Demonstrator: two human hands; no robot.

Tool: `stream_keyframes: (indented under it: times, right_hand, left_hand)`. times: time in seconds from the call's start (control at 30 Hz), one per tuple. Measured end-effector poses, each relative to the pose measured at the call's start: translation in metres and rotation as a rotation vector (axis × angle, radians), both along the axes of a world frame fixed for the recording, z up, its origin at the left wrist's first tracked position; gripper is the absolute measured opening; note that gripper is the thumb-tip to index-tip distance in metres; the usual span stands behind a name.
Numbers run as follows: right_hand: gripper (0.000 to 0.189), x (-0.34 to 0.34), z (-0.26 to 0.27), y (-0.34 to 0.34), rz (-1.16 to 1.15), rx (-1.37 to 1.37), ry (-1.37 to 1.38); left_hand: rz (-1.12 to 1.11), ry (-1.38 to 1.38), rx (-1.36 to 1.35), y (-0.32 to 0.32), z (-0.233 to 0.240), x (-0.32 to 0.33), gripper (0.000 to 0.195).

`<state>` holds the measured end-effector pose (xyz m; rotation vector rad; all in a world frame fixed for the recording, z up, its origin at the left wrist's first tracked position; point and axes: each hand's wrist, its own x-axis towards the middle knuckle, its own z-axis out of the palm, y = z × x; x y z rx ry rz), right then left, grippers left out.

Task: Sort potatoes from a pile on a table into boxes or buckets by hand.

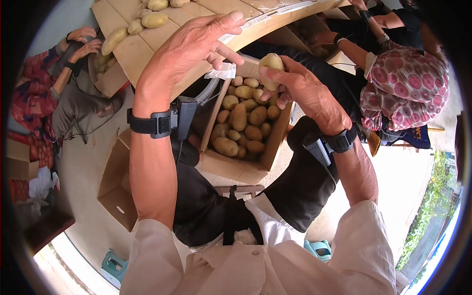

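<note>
My right hand point(295, 81) grips a pale potato point(271, 70) between thumb and fingers, over the far right part of an open cardboard box point(236, 169). Many potatoes point(239, 117) lie in that box between my knees. My left hand point(195, 48) is raised above the near edge of a wooden table point(206, 79), fingers apart and palm turned to the right. Just below its fingertips is a piece of white plastic or paper point(223, 72); whether they touch it I cannot tell. A row of potatoes point(154, 20) rests on the tabletop beyond my left hand.
Another cardboard box point(118, 184) stands by my left leg. At the left, a person in a patterned shirt point(40, 99) sits beside a box of potatoes point(105, 64). People also work at the right, one with a dotted head covering point(409, 81). Teal plastic stools point(114, 265) are on the floor.
</note>
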<state>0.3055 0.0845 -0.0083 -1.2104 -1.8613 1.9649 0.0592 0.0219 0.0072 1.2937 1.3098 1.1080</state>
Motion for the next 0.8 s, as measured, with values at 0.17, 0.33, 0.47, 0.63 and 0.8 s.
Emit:
stream_keyframes:
  times: [0.17, 0.33, 0.47, 0.63, 0.8]
  right_hand:
    - [0.068, 0.007, -0.030, 0.008, -0.075, 0.103, -0.064]
    - [0.072, 0.009, -0.037, 0.015, -0.086, 0.222, -0.140]
    - [0.065, 0.001, -0.027, 0.018, -0.006, 0.158, -0.115]
    - [0.064, -0.001, -0.034, 0.038, 0.110, 0.067, 0.539]
    - [0.060, -0.035, -0.002, 0.054, -0.091, 0.225, 0.075]
  left_hand:
    - [0.187, -0.124, 0.052, 0.000, 0.002, -0.019, 0.062]
    - [0.488, -0.235, 0.154, -0.003, 0.013, -0.032, 0.055]
    - [0.654, -0.386, 0.214, -0.004, 0.003, -0.042, 0.051]
    - [0.760, -0.633, 0.245, -0.001, 0.000, -0.042, 0.050]
    - [0.760, -0.789, 0.285, -0.004, -0.006, -0.052, 0.047]
